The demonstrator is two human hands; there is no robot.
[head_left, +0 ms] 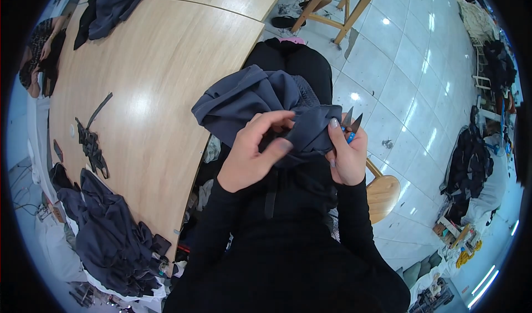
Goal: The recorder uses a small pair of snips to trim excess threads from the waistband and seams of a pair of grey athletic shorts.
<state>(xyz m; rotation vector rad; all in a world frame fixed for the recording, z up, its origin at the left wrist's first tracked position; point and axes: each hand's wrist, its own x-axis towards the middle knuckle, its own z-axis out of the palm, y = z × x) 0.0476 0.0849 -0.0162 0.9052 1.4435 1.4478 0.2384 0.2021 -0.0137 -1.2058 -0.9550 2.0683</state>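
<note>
A dark grey garment, bunched and folded, lies over my lap and the table's edge; an overlocked seam shows along one fold. My left hand curls around an opening in the cloth, its thumb and index finger on the fabric and the other fingertips partly hidden. Opposite it, my right hand pinches the cloth's right end under the thumb. The same hand also keeps thread snips with blue parts in its palm, their two blades apart and pointing away from me.
The wooden table stretches along my left. On it lie black straps, a dark garment pile at the near left and more dark cloth at the far end. A wooden stool stands right of me. Another person is at far left.
</note>
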